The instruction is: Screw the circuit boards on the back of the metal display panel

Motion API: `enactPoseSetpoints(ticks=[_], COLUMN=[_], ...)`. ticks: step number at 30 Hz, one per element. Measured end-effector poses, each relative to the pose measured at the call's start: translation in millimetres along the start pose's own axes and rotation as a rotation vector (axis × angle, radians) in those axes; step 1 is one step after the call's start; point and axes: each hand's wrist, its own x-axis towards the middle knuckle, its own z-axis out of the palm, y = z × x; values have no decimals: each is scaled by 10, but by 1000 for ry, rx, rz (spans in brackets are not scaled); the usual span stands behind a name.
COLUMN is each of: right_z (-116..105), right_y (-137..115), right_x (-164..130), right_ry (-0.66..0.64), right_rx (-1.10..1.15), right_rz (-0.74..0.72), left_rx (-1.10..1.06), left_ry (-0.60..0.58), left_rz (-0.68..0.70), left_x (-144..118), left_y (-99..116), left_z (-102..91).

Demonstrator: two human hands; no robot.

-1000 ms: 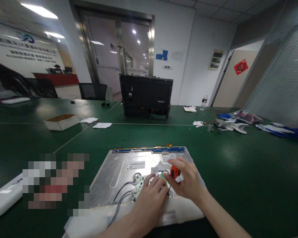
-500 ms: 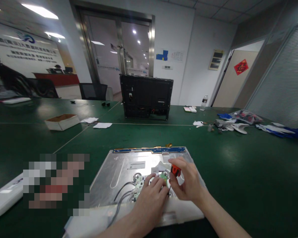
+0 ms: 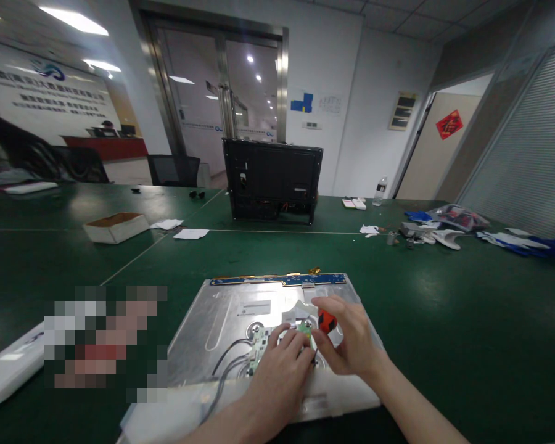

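Note:
A flat metal display panel [image 3: 222, 308] lies in front of me, with a blue circuit strip [image 3: 259, 280] along its far edge. My left hand [image 3: 287, 364] rests on the small green circuit board [image 3: 261, 341], fingers lying over it and hiding much of it. In my right hand [image 3: 351, 339] is a screwdriver [image 3: 326, 322] with a red and black handle, pinched between thumb and fingers. Its shaft slants down beside my left fingertips, and the tip is hidden. Grey cables [image 3: 226, 376] run from the board toward the near edge.
Across the green table [image 3: 444, 320] stands a black monitor housing [image 3: 272, 179]. A shallow cardboard box [image 3: 116, 228] and papers [image 3: 191, 234] sit at left. A white device [image 3: 9, 370] lies near left, beside a blurred-out patch. Several parts and bags [image 3: 457, 217] lie far right.
The screwdriver handle has turned slightly in my right hand, and the thumb and index finger have shifted on it. My left hand has stayed in place.

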Motion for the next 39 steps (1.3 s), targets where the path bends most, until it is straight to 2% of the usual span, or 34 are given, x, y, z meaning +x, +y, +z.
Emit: enactPoseSetpoints(ticks=[6, 13, 18, 29, 39], right_z=[-35, 3, 40, -22, 50], right_y=[-9, -18, 17, 9, 28], right_x=[10, 2, -39, -19, -50], right_ry=[-16, 35, 57, -35, 45], right_rx=[57, -32, -75, 68, -59], right_rz=[9, 4, 0, 17, 27], left_rx=[3, -1, -4, 3, 13], left_ry=[-13, 46, 28, 25, 19], left_rz=[2, 0, 6, 11, -1], left_x=[4, 2, -10, -3, 3], left_y=[1, -6, -26, -5, 6], left_z=[-4, 35, 58, 25, 5])
